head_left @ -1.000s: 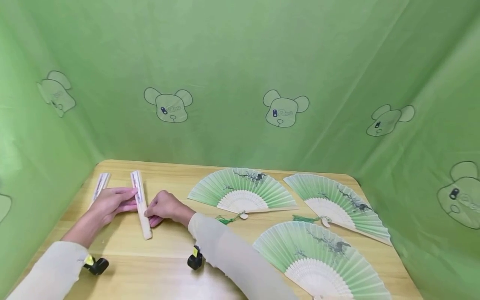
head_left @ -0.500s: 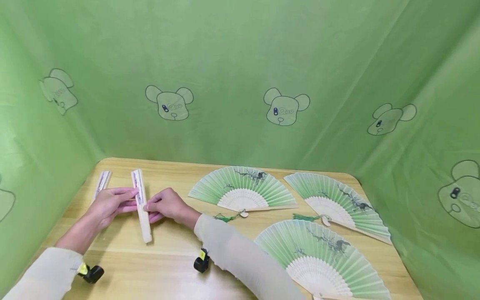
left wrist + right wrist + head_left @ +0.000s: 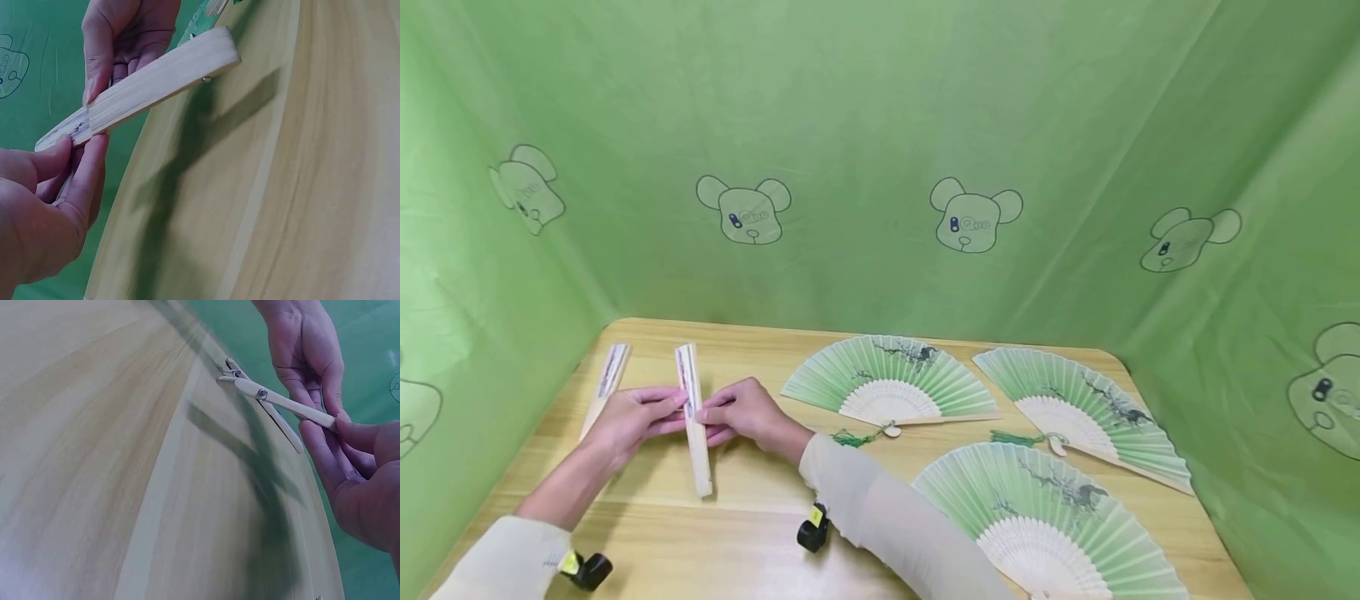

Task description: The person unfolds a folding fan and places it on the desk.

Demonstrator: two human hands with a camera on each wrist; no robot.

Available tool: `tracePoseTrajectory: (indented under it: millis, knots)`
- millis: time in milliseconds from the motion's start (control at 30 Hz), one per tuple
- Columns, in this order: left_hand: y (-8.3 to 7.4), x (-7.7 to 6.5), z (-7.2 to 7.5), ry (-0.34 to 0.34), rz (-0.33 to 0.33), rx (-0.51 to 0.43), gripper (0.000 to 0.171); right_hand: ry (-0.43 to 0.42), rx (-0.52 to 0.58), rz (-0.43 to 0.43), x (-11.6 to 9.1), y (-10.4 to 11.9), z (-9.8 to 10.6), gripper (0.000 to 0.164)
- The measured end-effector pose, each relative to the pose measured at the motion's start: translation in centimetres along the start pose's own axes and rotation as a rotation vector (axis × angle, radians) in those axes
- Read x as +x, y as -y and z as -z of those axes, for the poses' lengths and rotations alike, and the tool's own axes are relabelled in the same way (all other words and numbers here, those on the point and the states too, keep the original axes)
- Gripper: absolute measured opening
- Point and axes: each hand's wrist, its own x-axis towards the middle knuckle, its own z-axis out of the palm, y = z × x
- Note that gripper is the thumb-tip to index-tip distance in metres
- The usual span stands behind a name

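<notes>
A folded hand fan [image 3: 698, 454] of pale wood, with a printed pleated leaf, is held by both hands, its wooden end pointing toward the person. My left hand [image 3: 625, 425] pinches the leaf part from the left, thumb on top. From the right, my right hand [image 3: 752, 415] pinches it near the middle, with the thumb at the border of leaf and wood. In the left wrist view the fan [image 3: 162, 78] casts a shadow on the table below. A second folded fan [image 3: 613, 372] lies to the left, partly behind the left hand.
Three spread green fans with dark branch prints lie to the right: one at the back [image 3: 891, 367], one at the far right [image 3: 1075, 400], one near the front [image 3: 1037, 500]. Green tassels [image 3: 857, 437] hang from them. Green cloth walls [image 3: 865, 275] surround the wooden table [image 3: 737, 542].
The held fan's wooden end has come toward the person, and the right hand's pinch has shifted from the wooden part up toward the leaf. The view has shifted slightly.
</notes>
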Motion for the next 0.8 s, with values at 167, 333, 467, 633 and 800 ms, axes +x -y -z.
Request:
tracePoseTrajectory:
  millis: [167,333,467,633,800]
  knots:
    - [0.3,-0.4,-0.2,-0.017,-0.012,0.034,0.018,0.023,0.005,-0.017,-0.3,0.1,0.2,0.010]
    - [0.5,-0.9,-0.4,-0.025,-0.017,0.030,0.013,0.045,0.028,-0.030,-0.5,0.1,0.3,0.009]
    - [0.6,-1.1,-0.4,-0.038,-0.022,0.006,0.012,0.044,0.050,-0.036,-0.5,0.0,0.3,0.010]
    - [0.7,-1.2,-0.4,-0.048,-0.034,-0.008,0.012,0.034,0.087,-0.036,-0.5,-0.2,0.2,0.011]
    - [0.9,-1.5,-0.4,-0.058,-0.018,-0.004,0.013,0.040,0.122,-0.041,-0.6,-0.6,0.3,0.012]
